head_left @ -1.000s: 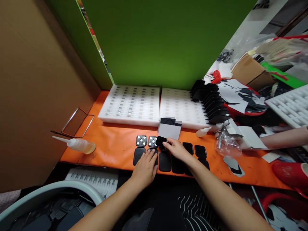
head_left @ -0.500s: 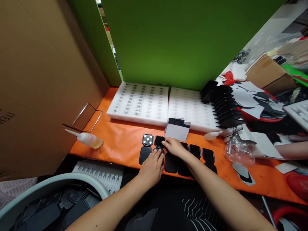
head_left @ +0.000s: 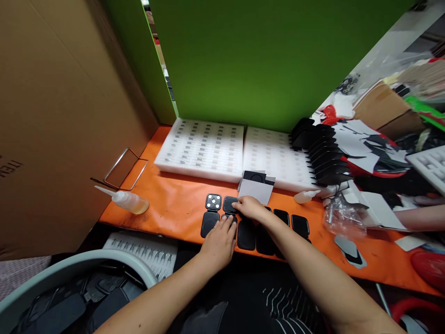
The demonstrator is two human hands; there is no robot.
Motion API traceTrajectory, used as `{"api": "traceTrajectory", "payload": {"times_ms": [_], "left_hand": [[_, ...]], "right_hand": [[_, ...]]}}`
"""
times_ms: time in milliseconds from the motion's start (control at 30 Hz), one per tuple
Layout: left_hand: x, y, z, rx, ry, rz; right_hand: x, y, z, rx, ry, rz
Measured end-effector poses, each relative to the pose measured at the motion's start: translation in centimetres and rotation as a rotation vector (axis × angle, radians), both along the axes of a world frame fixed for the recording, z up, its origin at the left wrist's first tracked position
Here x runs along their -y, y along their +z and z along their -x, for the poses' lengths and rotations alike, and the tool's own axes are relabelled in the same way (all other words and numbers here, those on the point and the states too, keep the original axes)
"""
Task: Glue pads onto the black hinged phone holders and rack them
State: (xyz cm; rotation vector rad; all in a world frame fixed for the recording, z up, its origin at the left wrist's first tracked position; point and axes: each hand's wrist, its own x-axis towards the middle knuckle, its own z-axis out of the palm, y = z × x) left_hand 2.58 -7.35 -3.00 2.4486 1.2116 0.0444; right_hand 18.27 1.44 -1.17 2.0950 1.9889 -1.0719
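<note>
Black hinged pads lie unfolded in a row on the orange worktop, each an upper square joined to a lower square. My left hand point(head_left: 219, 237) rests flat with outstretched fingers on the lower half of the second pad from the left. At that pad's upper square point(head_left: 230, 204), my right hand point(head_left: 251, 208) has its fingers closed on the right edge; the fingertips' undersides are hidden. Just left lies another hinged pad point(head_left: 210, 224), whose upper square point(head_left: 213, 202) shows several white discs. Further pads point(head_left: 246, 235) continue rightward, partly under my right forearm.
White foam trays point(head_left: 200, 148) with small metal parts stand at the back, beside stacked black plates point(head_left: 325, 155). Grey and black sheets point(head_left: 256, 188) lie before them. A dropper bottle point(head_left: 129, 202) is left; a smaller bottle point(head_left: 306, 196) is right. Another person's arm point(head_left: 422, 218) reaches in at right.
My right hand has shifted slightly left along the second pad's upper square, whose surface looks greyer now. My left hand stays in place.
</note>
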Motion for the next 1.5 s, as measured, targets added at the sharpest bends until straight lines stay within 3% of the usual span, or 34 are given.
{"api": "traceTrajectory", "payload": {"times_ms": [300, 500, 600, 733, 800, 900, 1033, 1167, 1233, 1333, 1400, 1500], "left_hand": [[0.1, -0.4, 0.0, 0.015, -0.008, -0.021], [0.1, -0.4, 0.0, -0.003, -0.007, -0.025], [0.1, -0.5, 0.0, 0.013, -0.008, -0.036], [0.2, -0.8, 0.1, 0.043, -0.010, -0.061], [0.2, -1.0, 0.1, 0.039, -0.004, -0.075], [0.3, -1.2, 0.1, 0.019, -0.010, -0.095], [0.2, -1.7, 0.2, 0.036, -0.032, -0.144], [0.1, -2.7, 0.5, 0.052, -0.040, -0.216], [-0.1, -3.1, 0.5, 0.065, -0.043, -0.235], [-0.4, -2.8, 0.4, 0.079, -0.045, -0.220], [-0.7, -2.0, 0.3, 0.080, -0.038, -0.179], [-1.1, -0.4, 0.4, 0.083, 0.007, -0.081]], "right_hand": [[-0.3, 0.1, 0.2, 0.079, 0.040, 0.008], [-0.9, 1.2, 0.6, 0.228, 0.066, 0.017], [0.8, 1.4, 0.4, 0.232, 0.058, -0.125], [4.8, 0.1, 0.3, 0.031, 0.224, -0.429], [6.0, -0.7, 0.6, -0.025, 0.285, -0.462], [5.9, -1.4, 1.2, -0.009, 0.265, -0.430], [5.9, -0.7, 1.1, -0.041, 0.218, -0.475], [10.7, -0.1, -3.7, -0.116, 0.050, -0.538], [14.6, -0.3, -8.3, -0.040, -0.137, -0.537], [19.7, -1.0, -16.4, 0.251, -0.419, -0.517], [21.3, -1.5, -21.2, 0.418, -0.527, -0.491], [20.9, -1.7, -25.4, 0.456, -0.495, -0.376]]}}
